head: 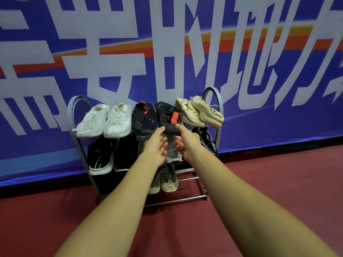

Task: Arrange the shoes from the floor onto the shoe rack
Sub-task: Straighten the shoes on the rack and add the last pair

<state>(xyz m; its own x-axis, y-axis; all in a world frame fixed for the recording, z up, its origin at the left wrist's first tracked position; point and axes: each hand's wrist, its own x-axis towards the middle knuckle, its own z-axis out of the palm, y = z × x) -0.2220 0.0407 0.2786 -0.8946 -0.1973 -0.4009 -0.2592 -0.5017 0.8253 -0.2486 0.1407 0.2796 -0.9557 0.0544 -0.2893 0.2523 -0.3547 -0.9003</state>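
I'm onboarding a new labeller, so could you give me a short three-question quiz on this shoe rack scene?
1. True or false: the white pair sits on the top shelf of the shoe rack.
2. Fill in: on the top shelf, the beige pair is at the ___ end.
3. Which does the left hand and right hand reach toward? A) white pair B) black-and-red shoe C) beige pair

Key: 1 true; 2 right; 3 B
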